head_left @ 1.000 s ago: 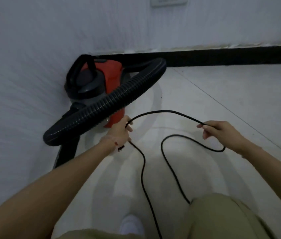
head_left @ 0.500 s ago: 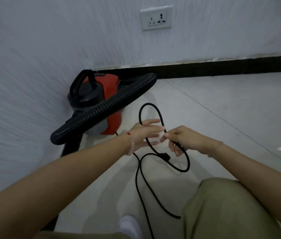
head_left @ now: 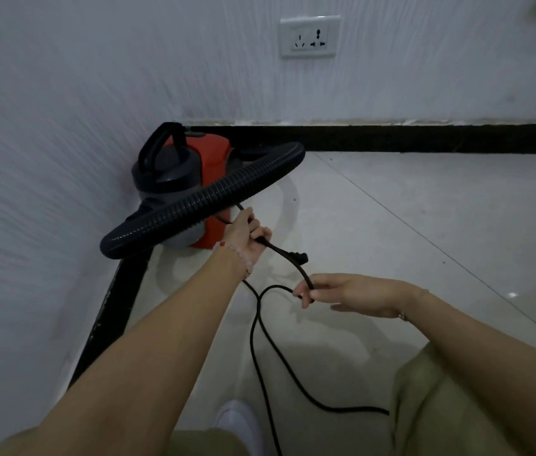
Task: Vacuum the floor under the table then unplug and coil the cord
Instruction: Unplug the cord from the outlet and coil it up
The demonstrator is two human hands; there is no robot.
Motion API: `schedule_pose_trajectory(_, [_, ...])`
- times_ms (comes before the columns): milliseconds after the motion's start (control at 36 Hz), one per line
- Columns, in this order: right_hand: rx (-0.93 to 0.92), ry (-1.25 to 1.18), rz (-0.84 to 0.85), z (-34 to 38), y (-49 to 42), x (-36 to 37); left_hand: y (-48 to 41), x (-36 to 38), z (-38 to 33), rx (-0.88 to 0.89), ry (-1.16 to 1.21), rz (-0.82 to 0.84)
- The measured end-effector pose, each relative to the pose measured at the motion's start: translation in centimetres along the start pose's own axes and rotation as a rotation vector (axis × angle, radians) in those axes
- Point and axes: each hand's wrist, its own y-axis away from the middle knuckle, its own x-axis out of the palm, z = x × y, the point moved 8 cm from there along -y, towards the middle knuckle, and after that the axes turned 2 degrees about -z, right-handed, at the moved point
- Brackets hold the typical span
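There is one red and black vacuum (head_left: 207, 169) in the corner, one thick ribbed hose (head_left: 214, 199) lying across its front, one black cord (head_left: 261, 340), one plug (head_left: 299, 258) and one wall socket (head_left: 309, 36) with nothing in it. There are two hands. The left hand (head_left: 248, 236) is shut tight around the cord just beside the vacuum. The right hand (head_left: 355, 292) pinches the cord with its fingers (head_left: 306, 292) curled around it, lower down and nearer the knees. The plug sticks out between the two hands, off the floor. From the right hand the cord makes a small loop, crosses over itself, and drops to the pale floor (head_left: 391, 241), where it runs past a white shoe (head_left: 238, 419). Half a second ago the hands were touching and a tall loop stood up above them; now the hands are apart and the cord is pulled straighter between them. The left hand has moved up toward the vacuum. The cord is cut off at the bottom edge, and another part goes behind the right knee (head_left: 424, 406). Where the cord joins the vacuum is hidden by the hose.
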Motion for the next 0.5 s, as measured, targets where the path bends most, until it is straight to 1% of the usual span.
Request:
schedule_pose_trajectory(111, [-0.063,0.312,0.043,-1.1,-1.4,1.1,0.2,-1.0,1.3,-0.091,0.138,0.035])
schedule_pose_trajectory(250, [-0.039,0.815,-0.103,-3.9,-4.0,0.6,1.5,-1.2,3.6,-0.257,0.148,0.138])
schedule_pose_trajectory(306, [-0.017,0.919,-0.13,-4.6,-4.5,0.2,2.1,-1.4,4.1,-0.301,0.151,0.174])
schedule_pose_trajectory(361, [-0.006,0.912,-0.228,-4.8,-4.7,-1.0,2.5,-1.7,3.9,-0.309,0.168,0.193])
schedule_pose_trajectory(417, [0.044,0.806,-0.316,-5.0,-4.9,-2.3,2.5,-2.5,2.9,-0.279,0.194,0.181])
schedule_pose_trajectory(444, [0.077,0.693,-0.343,-5.2,-4.9,-2.9,2.5,-2.9,2.4,-0.26,0.21,0.167])
schedule_pose_trajectory(500, [0.153,0.271,-0.35,-5.5,-4.5,-3.0,2.4,-4.0,1.4,-0.232,0.24,0.133])
